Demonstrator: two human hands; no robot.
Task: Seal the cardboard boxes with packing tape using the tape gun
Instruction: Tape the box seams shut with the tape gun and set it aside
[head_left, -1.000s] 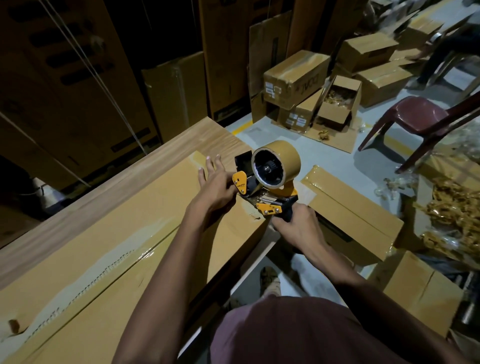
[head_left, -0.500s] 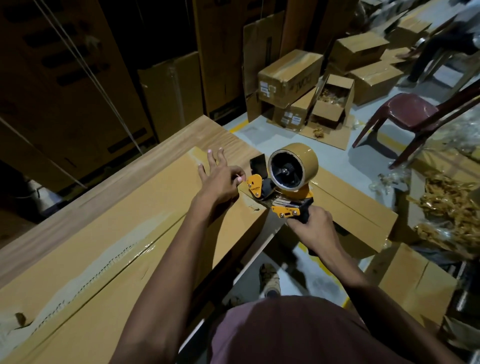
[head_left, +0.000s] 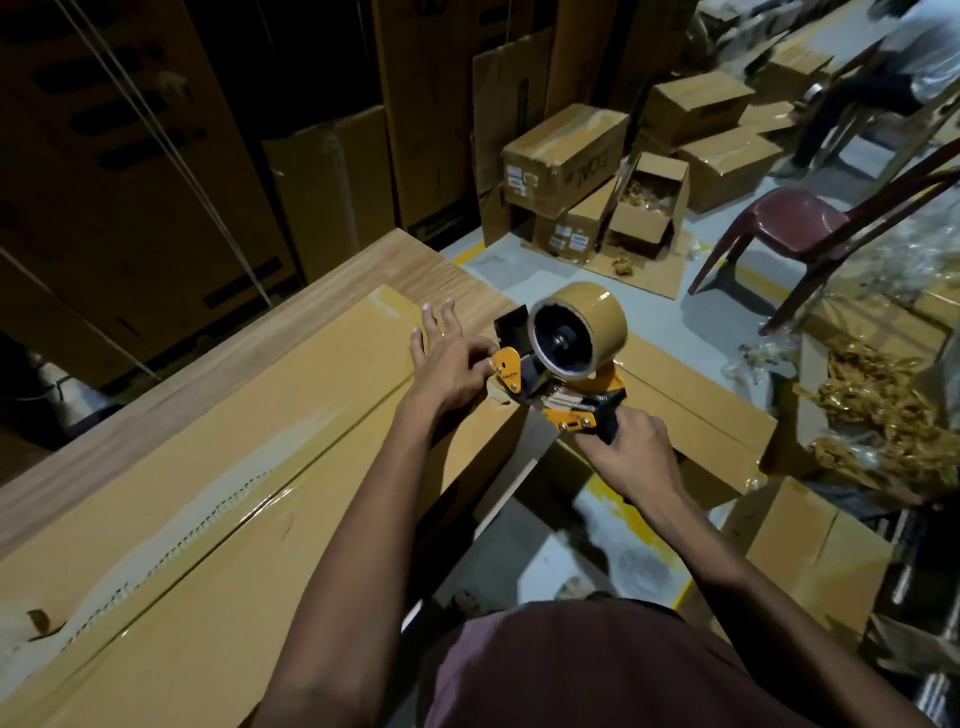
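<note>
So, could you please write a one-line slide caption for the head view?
Right hand grips the yellow tape gun at the long cardboard box's end; left hand presses the top.

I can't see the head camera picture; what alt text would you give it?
Seen from above, a person's right hand grips a yellow tape gun at the end of a long cardboard box on a wooden table, while the left hand rests on the box beside the gun's front. Stacked boxes and a maroon chair stand behind.

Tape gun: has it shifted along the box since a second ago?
Yes. The tape gun has slid off the end corner of the long box, outward and away from the left hand, which stays planted on the box top.
</note>
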